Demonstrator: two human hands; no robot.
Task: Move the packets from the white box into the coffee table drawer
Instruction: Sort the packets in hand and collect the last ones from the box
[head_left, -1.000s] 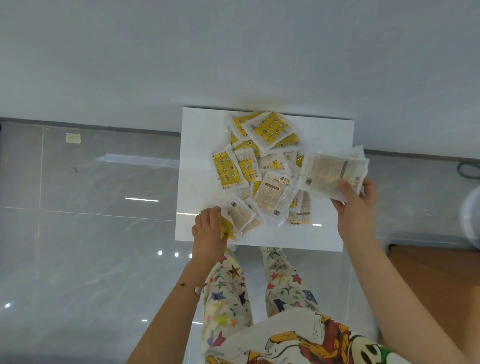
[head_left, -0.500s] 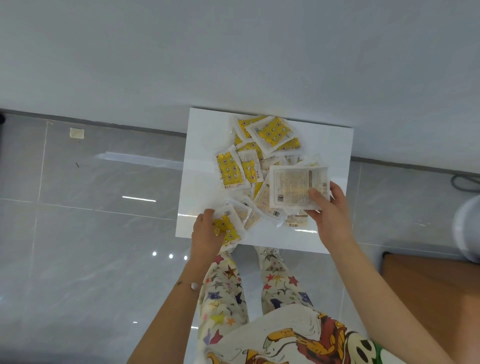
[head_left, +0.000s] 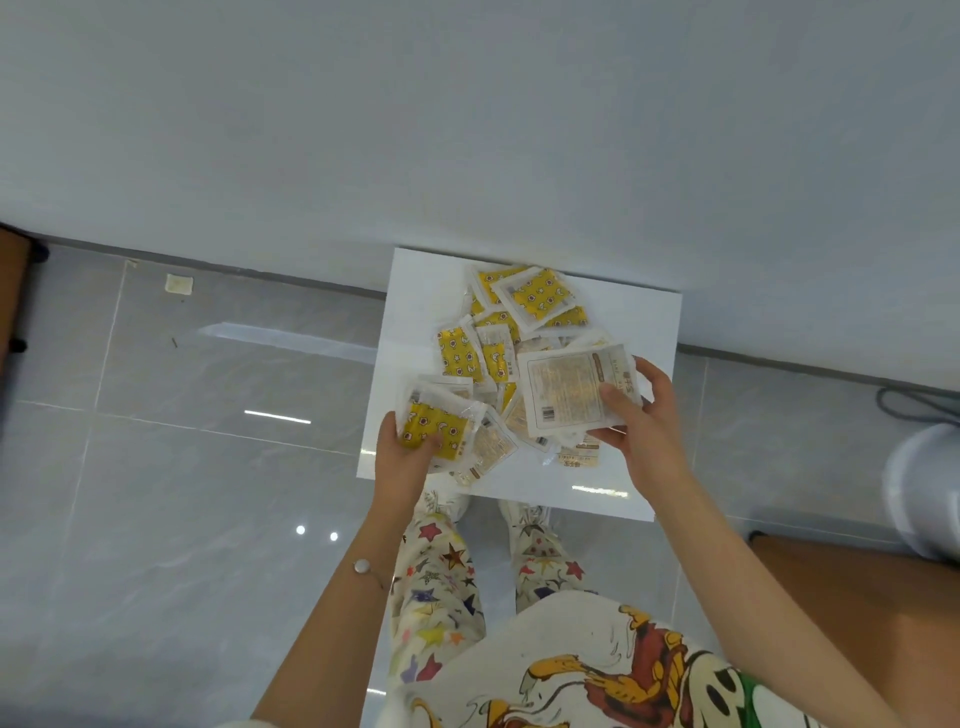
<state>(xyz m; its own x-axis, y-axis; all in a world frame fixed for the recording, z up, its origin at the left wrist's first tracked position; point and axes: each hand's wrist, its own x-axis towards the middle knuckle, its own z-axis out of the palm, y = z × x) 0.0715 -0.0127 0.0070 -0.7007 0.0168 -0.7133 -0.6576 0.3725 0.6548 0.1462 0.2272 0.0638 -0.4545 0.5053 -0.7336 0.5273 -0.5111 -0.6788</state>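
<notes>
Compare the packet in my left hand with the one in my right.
The left-hand packet shows its yellow star-print face; the right-hand packet shows a pale printed side with a barcode. The left-hand packet looks smaller than the right-hand packet. Both are held over the white box.

One head-worn camera looked steeply down, wide-angled and near, on the box (head_left: 415, 322), which sat just right of mid-frame. The wall (head_left: 467, 130) filled the view beyond the box, the floor (head_left: 182, 493) its left, the wearer's legs (head_left: 441, 582) its near side.
</notes>
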